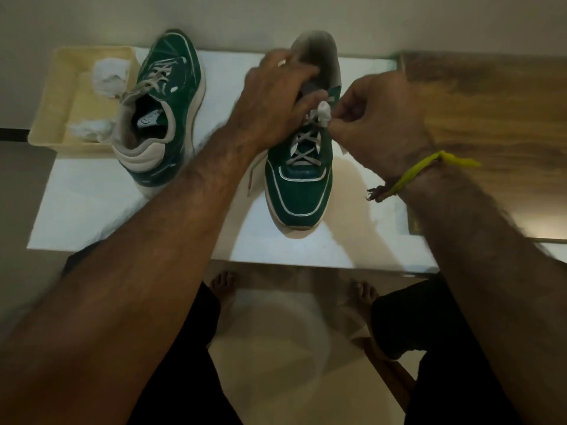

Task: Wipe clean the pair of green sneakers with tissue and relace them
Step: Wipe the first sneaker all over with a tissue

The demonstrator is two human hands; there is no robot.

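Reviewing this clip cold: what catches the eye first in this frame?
Both hands meet over the near green sneaker at centre: the left hand grips its tongue area while the right hand pinches a small tissue wad against the laces. The other sneaker stands at left beside a cream tray holding crumpled tissues.

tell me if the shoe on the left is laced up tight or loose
Loose. The left sneaker has its collar gaping wide, insole visible, and its laces lie slack, trailing toward the tray.
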